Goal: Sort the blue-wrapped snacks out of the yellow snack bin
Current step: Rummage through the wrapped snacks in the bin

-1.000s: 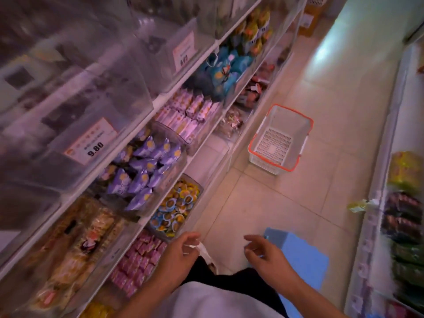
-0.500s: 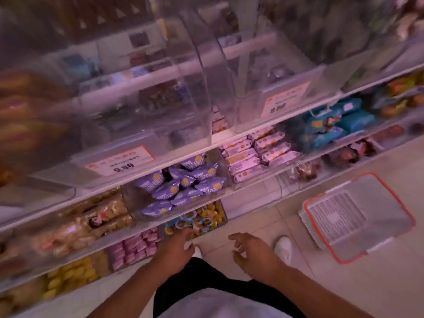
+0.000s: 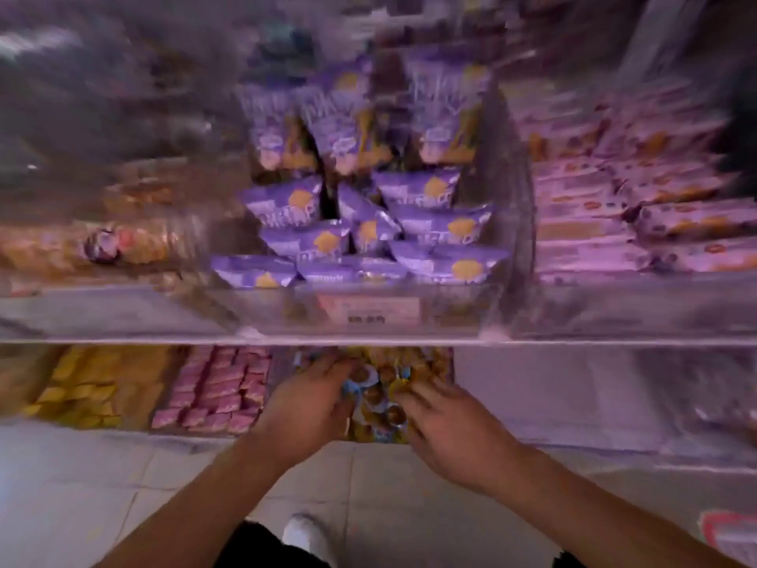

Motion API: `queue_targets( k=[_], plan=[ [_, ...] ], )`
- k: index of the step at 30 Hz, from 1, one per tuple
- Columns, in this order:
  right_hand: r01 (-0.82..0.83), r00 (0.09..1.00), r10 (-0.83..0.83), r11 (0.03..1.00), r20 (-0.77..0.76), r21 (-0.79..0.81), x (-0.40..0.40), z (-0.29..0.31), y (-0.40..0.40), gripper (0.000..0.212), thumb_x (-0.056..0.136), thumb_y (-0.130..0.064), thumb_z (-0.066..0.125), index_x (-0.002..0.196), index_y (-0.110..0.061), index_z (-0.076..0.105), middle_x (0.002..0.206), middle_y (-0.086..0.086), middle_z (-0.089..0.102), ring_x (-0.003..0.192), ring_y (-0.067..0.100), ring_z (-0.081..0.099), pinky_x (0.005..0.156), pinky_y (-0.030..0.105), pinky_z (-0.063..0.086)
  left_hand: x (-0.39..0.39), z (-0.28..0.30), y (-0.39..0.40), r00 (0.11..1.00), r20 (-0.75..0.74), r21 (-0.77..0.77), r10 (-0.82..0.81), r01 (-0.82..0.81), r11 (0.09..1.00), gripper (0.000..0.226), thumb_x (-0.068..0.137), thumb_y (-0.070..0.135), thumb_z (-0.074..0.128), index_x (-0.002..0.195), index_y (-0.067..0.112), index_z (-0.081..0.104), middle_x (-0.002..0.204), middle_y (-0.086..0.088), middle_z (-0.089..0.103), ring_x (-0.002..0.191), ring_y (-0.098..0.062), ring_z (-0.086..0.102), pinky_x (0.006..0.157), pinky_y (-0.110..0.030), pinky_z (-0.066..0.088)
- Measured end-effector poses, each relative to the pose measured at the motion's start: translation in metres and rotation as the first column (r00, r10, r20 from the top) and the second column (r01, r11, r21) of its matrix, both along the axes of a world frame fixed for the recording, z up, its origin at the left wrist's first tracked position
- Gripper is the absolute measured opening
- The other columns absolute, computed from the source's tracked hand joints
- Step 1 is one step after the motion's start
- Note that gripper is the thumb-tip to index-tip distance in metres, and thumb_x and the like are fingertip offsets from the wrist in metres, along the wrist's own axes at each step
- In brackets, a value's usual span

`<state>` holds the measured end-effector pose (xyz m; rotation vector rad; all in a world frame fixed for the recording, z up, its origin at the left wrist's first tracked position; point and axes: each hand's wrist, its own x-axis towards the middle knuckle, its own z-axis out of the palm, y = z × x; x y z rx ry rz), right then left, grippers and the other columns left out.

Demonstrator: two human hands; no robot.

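Note:
The snack bin (image 3: 426, 358) sits on the lowest shelf, straight ahead, filled with small yellow-wrapped snacks (image 3: 428, 364) and a few blue-wrapped snacks (image 3: 370, 377) mixed in. My left hand (image 3: 305, 407) reaches into the bin's left side, fingers spread over the pile. At the right side my right hand (image 3: 446, 424) lies on the snacks with fingers extended toward the middle. The picture is blurred, so whether either hand pinches a wrapper is unclear.
Above the bin, a clear bin holds purple packets (image 3: 360, 231). Pink snacks (image 3: 221, 387) and yellow packets (image 3: 78, 387) lie left on the low shelf. Pink bars (image 3: 639, 207) fill the upper right. An orange-rimmed basket (image 3: 733, 530) stands on the floor at right.
My head turned to face the shelf and came closer. Both hands moved forward from above my lap into the low bin of yellow and blue snacks.

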<state>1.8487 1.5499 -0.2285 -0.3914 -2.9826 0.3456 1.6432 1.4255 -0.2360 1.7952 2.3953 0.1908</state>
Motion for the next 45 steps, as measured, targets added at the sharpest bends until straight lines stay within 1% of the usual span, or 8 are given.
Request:
queue_targets(
  k=[5,8,18,27,31,34,39,45],
  plan=[
    [0.072,0.994,-0.052,0.973,-0.097,0.221,-0.016,-0.057,-0.004,0.038,0.069,-0.046,0.078,0.096,-0.019,0.073,0.101,0.008,0.064,0.095,0.029,0.065,0.076,0.035,0.054,0.0,-0.05,-0.014,0.962,-0.271,0.224,-0.037,0.1,0.969,0.054,0.085,0.047,0.046,0.135,0.027,0.052,0.13,0.003,0.053,0.101,-0.027,0.057,0.084,-0.037,0.051],
    [0.132,0.986,-0.1,0.959,-0.136,0.251,-0.016,-0.063,-0.011,0.039,0.075,-0.044,0.075,0.102,-0.015,0.071,0.111,0.011,0.06,0.104,0.033,0.06,0.085,0.041,0.047,0.011,-0.057,-0.017,0.977,-0.212,0.287,-0.012,0.074,0.955,0.054,0.086,0.047,0.052,0.136,0.026,0.051,0.128,0.001,0.055,0.106,-0.031,0.058,0.088,-0.042,0.048],
    [0.272,0.909,-0.31,0.948,-0.278,-0.168,0.01,-0.028,-0.032,0.032,0.087,-0.016,0.067,0.118,-0.02,0.062,0.12,0.002,0.063,0.108,0.025,0.061,0.092,0.035,0.048,0.036,-0.037,-0.003,0.976,-0.195,0.078,-0.098,0.116,0.99,0.063,0.089,0.043,0.063,0.146,0.035,0.038,0.141,-0.002,0.043,0.121,-0.032,0.052,0.101,-0.043,0.042],
    [0.185,0.981,-0.184,0.983,-0.06,0.011,-0.055,-0.036,0.012,0.044,0.092,-0.024,0.058,0.135,-0.02,0.053,0.137,0.005,0.05,0.124,0.027,0.05,0.101,0.039,0.045,-0.009,-0.06,-0.006,0.989,0.151,0.538,0.003,-0.085,0.838,0.008,0.081,0.024,0.077,0.086,0.024,0.07,0.102,0.008,0.062,0.091,-0.012,0.063,0.076,-0.027,0.049],
    [0.145,0.989,-0.145,0.987,-0.007,0.066,-0.068,-0.052,0.012,0.061,0.088,-0.055,0.06,0.139,-0.023,0.049,0.145,0.009,0.043,0.131,0.031,0.042,0.107,0.043,0.041,-0.021,-0.047,-0.011,0.904,0.427,0.623,0.022,-0.312,0.717,0.012,0.082,0.02,0.075,0.076,0.029,0.068,0.086,0.014,0.067,0.085,0.002,0.064,0.076,-0.014,0.046],
    [0.118,0.991,-0.11,0.988,-0.075,0.103,-0.073,-0.06,0.007,0.061,0.08,-0.055,0.069,0.132,-0.027,0.054,0.14,0.012,0.047,0.13,0.034,0.042,0.1,0.044,0.046,-0.015,-0.047,0.0,0.821,0.571,0.6,0.0,-0.417,0.683,0.01,0.085,0.019,0.074,0.078,0.025,0.071,0.085,0.012,0.071,0.082,0.001,0.066,0.077,-0.023,0.052],
    [0.128,0.976,-0.135,0.99,-0.171,-0.054,-0.079,-0.066,0.005,0.041,0.08,-0.034,0.075,0.12,-0.029,0.067,0.13,0.008,0.055,0.128,0.034,0.046,0.1,0.04,0.045,-0.007,-0.052,0.003,0.805,0.593,0.611,-0.007,-0.445,0.655,0.005,0.087,0.026,0.07,0.083,0.027,0.068,0.084,0.013,0.07,0.083,0.001,0.065,0.077,-0.026,0.052],
    [0.191,0.979,-0.18,0.975,-0.1,0.115,-0.083,-0.066,0.001,0.038,0.085,-0.035,0.062,0.122,-0.023,0.061,0.134,0.011,0.05,0.126,0.033,0.045,0.097,0.038,0.046,-0.002,-0.063,-0.015,0.834,0.551,0.604,0.027,-0.421,0.677,0.011,0.089,0.026,0.069,0.086,0.035,0.063,0.09,0.018,0.066,0.089,0.0,0.064,0.077,-0.024,0.05]
  ],
)
